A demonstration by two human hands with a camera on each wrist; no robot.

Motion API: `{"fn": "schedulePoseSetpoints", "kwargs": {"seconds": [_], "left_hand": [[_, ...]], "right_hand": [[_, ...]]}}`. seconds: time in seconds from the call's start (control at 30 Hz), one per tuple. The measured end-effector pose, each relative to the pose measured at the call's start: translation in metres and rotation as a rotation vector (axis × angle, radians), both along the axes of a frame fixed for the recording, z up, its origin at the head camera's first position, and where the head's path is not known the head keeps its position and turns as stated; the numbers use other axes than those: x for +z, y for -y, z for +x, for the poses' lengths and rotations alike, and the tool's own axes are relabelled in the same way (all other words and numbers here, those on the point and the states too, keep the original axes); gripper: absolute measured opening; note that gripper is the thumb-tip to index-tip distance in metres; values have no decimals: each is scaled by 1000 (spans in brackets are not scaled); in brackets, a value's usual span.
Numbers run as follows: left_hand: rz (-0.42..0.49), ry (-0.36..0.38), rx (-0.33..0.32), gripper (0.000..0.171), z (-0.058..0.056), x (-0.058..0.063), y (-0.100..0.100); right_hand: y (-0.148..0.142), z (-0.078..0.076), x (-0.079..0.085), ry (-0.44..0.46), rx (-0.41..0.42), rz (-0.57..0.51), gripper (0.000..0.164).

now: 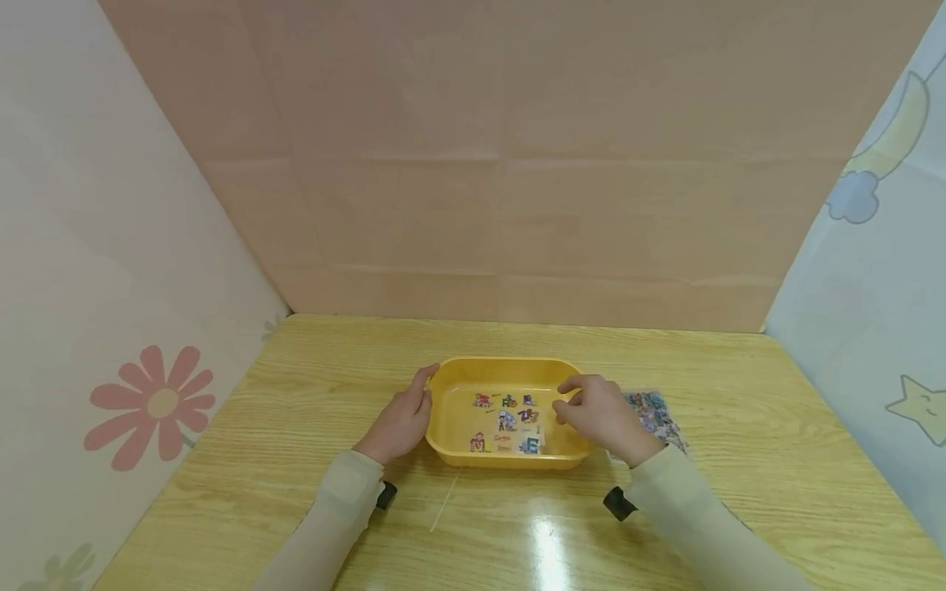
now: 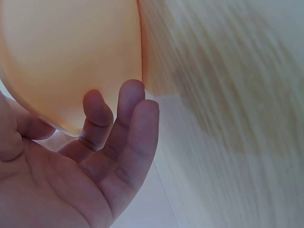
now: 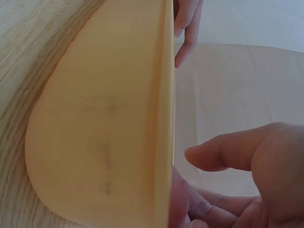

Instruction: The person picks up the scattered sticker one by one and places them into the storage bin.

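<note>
A yellow plastic tray (image 1: 502, 461) with rounded corners stands on the table. Small colourful cutout pictures (image 1: 507, 420), some shaped like letters, lie scattered on its floor. My left hand (image 1: 397, 423) grips the tray's left side; in the left wrist view its thumb passes behind the rim while the curled fingers (image 2: 137, 123) lie along the outer wall. Over the tray's right end hovers my right hand (image 1: 602, 410), thumb and index finger apart with nothing visible between them. From the right wrist, the thumb (image 3: 209, 152) shows above the rim and other fingers are partly hidden behind it.
Beneath my right wrist lies a flat packet (image 1: 654, 417) of many small colourful pictures, partly covered by the hand. A thin pale strip (image 1: 445, 499) runs across the wooden table (image 1: 296, 394) in front of the tray. Papered walls (image 1: 502, 205) close off the back and both sides.
</note>
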State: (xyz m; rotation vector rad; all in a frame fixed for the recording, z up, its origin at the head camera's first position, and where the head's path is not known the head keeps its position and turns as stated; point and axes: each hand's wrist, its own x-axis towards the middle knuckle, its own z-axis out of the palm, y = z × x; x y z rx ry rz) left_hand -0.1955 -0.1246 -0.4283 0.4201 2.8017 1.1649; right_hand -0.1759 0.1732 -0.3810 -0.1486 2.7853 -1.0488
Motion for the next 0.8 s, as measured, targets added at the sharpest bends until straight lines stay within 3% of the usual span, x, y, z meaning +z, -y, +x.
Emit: {"fn": "schedulePoseSetpoints", "kwargs": {"seconds": [0.4, 0.8], "left_hand": [[-15, 3, 9, 45, 0, 2, 0], [-17, -2, 3, 45, 0, 0, 0]], "right_hand": [[-37, -9, 8, -106, -27, -73, 35], [-85, -3, 1, -137, -105, 81, 48]]}}
